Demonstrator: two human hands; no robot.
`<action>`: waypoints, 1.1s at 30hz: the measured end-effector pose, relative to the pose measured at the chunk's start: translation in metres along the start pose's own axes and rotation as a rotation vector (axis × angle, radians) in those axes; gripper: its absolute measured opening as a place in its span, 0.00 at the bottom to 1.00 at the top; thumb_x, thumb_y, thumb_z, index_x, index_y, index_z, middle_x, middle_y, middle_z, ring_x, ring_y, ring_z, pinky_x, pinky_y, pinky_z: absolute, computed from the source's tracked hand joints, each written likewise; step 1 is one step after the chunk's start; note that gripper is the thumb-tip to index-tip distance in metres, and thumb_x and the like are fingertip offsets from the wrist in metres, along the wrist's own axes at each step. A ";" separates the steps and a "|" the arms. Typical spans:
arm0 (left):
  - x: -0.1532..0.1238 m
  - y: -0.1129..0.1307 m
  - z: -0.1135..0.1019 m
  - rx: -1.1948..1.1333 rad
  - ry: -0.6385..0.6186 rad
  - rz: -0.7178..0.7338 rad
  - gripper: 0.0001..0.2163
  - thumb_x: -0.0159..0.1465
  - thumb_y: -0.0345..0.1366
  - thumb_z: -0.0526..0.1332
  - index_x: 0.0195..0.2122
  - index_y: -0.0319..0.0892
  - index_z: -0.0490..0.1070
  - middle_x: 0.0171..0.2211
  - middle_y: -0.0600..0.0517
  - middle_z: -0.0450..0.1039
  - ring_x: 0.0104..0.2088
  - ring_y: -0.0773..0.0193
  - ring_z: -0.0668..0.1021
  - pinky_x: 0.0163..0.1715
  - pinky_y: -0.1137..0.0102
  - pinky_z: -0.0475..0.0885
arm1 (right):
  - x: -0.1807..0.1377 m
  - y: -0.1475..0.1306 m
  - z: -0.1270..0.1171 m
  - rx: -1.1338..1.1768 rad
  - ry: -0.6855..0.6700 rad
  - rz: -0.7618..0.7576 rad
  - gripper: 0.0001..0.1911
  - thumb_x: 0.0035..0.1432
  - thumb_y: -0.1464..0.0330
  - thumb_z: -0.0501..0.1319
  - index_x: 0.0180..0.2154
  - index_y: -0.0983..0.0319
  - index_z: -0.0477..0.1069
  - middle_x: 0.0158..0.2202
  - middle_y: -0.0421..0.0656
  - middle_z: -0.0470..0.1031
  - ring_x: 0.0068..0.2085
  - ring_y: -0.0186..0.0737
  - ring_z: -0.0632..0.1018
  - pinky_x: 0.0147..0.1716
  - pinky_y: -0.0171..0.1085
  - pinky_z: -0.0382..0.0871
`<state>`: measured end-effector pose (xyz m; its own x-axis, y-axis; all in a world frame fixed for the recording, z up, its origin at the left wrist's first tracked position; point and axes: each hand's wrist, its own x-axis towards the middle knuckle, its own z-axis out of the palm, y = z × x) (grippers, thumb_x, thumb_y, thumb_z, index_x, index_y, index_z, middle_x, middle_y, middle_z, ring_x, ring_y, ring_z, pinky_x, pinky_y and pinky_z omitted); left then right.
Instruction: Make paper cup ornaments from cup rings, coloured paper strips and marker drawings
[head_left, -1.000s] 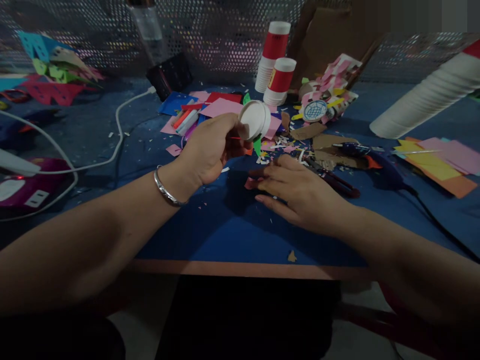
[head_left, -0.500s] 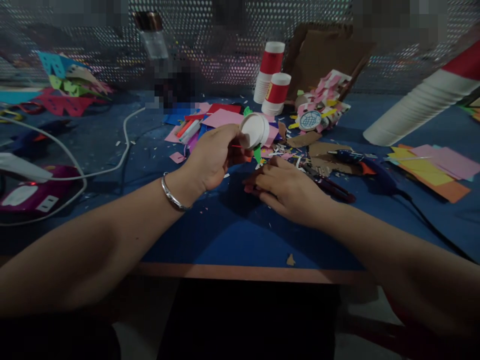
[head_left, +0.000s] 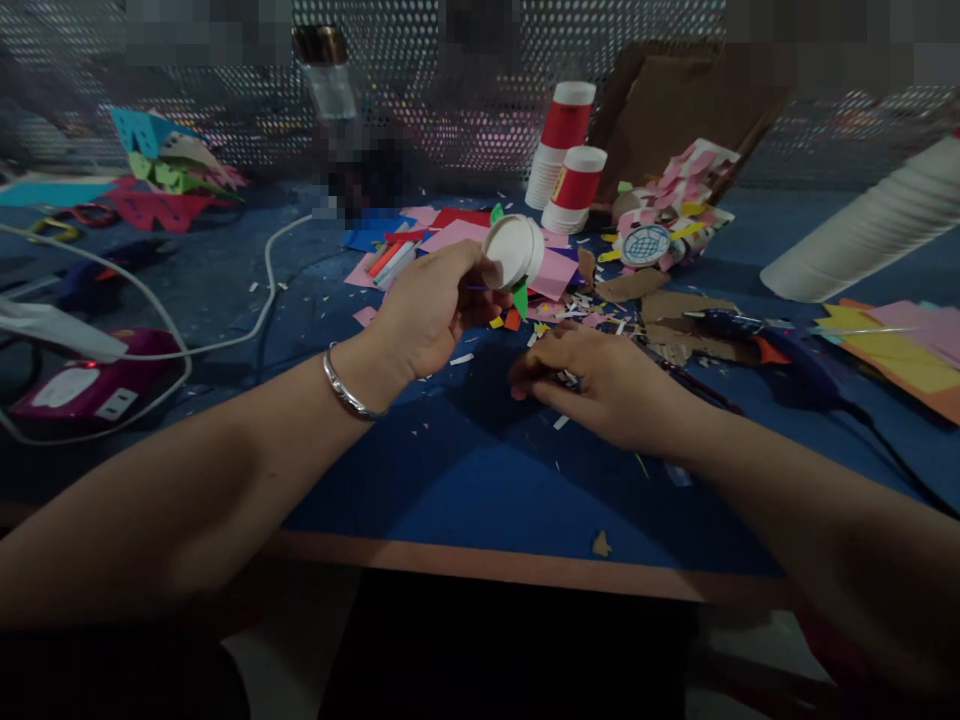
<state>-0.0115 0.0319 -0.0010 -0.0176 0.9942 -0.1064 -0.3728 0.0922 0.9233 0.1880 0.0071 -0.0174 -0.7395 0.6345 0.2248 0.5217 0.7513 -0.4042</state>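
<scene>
My left hand (head_left: 431, 305), with a silver bangle on the wrist, is closed round a white paper cup (head_left: 512, 248) held on its side above the blue table (head_left: 420, 470); coloured paper bits stick out from the cup. My right hand (head_left: 596, 380) rests low on the table just right of it, fingers curled together over small paper scraps (head_left: 570, 378); what it pinches, if anything, is hidden.
Stacks of red-and-white cups (head_left: 570, 155) stand at the back, with a long lying stack (head_left: 870, 235) at the right. Coloured paper sheets (head_left: 892, 350), a glue gun (head_left: 780, 355), cardboard pieces (head_left: 675, 305), a white cable (head_left: 247, 300) and a pink device (head_left: 82, 385) lie around.
My right hand has drawn its fingers together over the scraps and the red scrap it touched is no longer seen. My left hand keeps the cup in about the same place.
</scene>
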 end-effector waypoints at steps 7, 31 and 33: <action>0.010 0.009 -0.003 -0.041 0.060 -0.010 0.12 0.65 0.26 0.59 0.24 0.42 0.71 0.22 0.55 0.72 0.22 0.73 0.74 0.25 0.77 0.71 | -0.001 0.001 -0.001 0.038 0.013 0.089 0.05 0.67 0.72 0.64 0.37 0.60 0.80 0.38 0.44 0.84 0.42 0.45 0.82 0.45 0.42 0.71; 0.003 0.016 -0.023 1.284 -0.358 0.074 0.06 0.63 0.35 0.66 0.34 0.44 0.84 0.26 0.51 0.81 0.24 0.60 0.80 0.29 0.67 0.72 | -0.010 0.019 -0.016 0.511 0.497 0.284 0.14 0.59 0.56 0.77 0.36 0.57 0.78 0.30 0.41 0.80 0.29 0.38 0.78 0.29 0.41 0.75; -0.002 0.017 -0.022 1.425 -0.351 0.283 0.10 0.63 0.38 0.66 0.40 0.43 0.86 0.35 0.48 0.84 0.30 0.60 0.80 0.32 0.66 0.71 | -0.011 0.015 -0.015 0.462 0.529 0.243 0.12 0.60 0.60 0.77 0.36 0.57 0.78 0.31 0.41 0.80 0.29 0.37 0.77 0.29 0.40 0.74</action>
<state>-0.0381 0.0304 0.0072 0.3628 0.9313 0.0338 0.8032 -0.3309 0.4953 0.2104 0.0144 -0.0123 -0.2618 0.8635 0.4312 0.3262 0.4996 -0.8025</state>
